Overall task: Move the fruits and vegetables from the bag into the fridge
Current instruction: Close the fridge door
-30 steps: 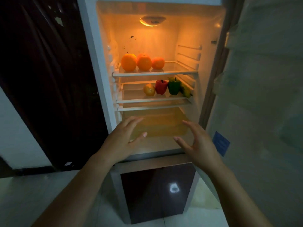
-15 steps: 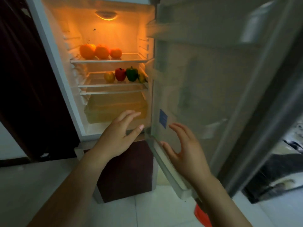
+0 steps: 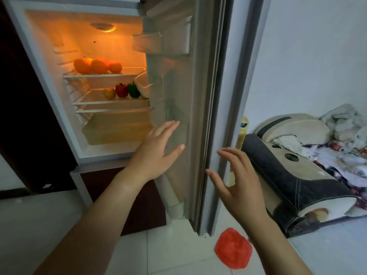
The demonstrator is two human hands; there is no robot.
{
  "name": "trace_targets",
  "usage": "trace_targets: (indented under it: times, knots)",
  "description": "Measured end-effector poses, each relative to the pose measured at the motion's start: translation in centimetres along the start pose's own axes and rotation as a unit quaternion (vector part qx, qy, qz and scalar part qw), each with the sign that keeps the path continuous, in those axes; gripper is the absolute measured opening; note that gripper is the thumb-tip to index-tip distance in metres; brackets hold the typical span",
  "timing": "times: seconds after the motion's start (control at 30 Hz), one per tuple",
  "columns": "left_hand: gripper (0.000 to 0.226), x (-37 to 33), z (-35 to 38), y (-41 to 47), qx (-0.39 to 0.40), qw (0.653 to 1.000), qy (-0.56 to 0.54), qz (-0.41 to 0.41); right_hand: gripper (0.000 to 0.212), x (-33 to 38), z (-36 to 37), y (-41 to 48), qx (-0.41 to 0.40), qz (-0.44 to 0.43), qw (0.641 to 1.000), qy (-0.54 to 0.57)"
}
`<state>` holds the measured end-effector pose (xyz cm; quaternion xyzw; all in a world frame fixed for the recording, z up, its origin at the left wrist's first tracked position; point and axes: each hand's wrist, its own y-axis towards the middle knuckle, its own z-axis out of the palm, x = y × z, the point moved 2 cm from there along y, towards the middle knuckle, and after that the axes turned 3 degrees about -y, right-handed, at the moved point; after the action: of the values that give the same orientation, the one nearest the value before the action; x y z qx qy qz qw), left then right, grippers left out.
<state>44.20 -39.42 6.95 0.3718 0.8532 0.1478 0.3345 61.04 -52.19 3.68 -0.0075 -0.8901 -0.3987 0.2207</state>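
Observation:
The fridge stands open and lit inside. Several oranges sit on its upper shelf. On the shelf below are a yellow fruit, a red pepper and a green pepper. A red bag lies on the floor under the door's edge. My left hand is open in front of the door's inner side, holding nothing. My right hand is open beside the door's outer edge, fingers spread, also holding nothing.
A clear drawer fills the fridge's bottom. Door bins line the door. A sofa piled with cloths stands to the right. A yellow device leans between door and sofa. White tiles cover the floor.
The view has swung right, bringing the sofa and the red bag into sight. Both hands have shifted right from the fridge's interior to the door, and the door now covers part of the opening.

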Motion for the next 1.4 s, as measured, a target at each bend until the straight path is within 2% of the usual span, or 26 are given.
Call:
trace_targets:
  times: [0.1,0.33,0.5,0.77,1.07,1.4]
  knots:
    - [0.069,-0.2,1.0,-0.2,0.045,0.997,0.053,-0.025,0.048,-1.3,-0.8,0.4,-0.018,0.015,1.000,0.003]
    - [0.066,0.6,0.7,-1.0,0.011,0.999,0.013,-0.042,0.059,-2.6,-0.7,0.8,-0.037,0.041,0.998,0.021]
    - [0.061,2.1,-0.6,-2.2,-0.024,0.998,-0.013,-0.054,0.070,-1.5,1.4,1.4,0.030,0.041,0.996,0.068]
    - [0.070,5.8,-4.5,-5.1,-0.037,0.991,0.010,-0.128,0.065,3.3,6.2,0.7,0.092,-0.035,0.982,0.162]
    - [0.062,8.8,-11.1,-8.9,-0.132,0.976,-0.114,-0.132,0.062,10.6,14.7,1.8,0.149,-0.087,0.973,0.155]
    - [0.075,18.3,-18.1,-11.9,-0.090,0.990,0.063,-0.083,0.068,19.4,24.7,7.7,0.110,-0.202,0.964,0.133]
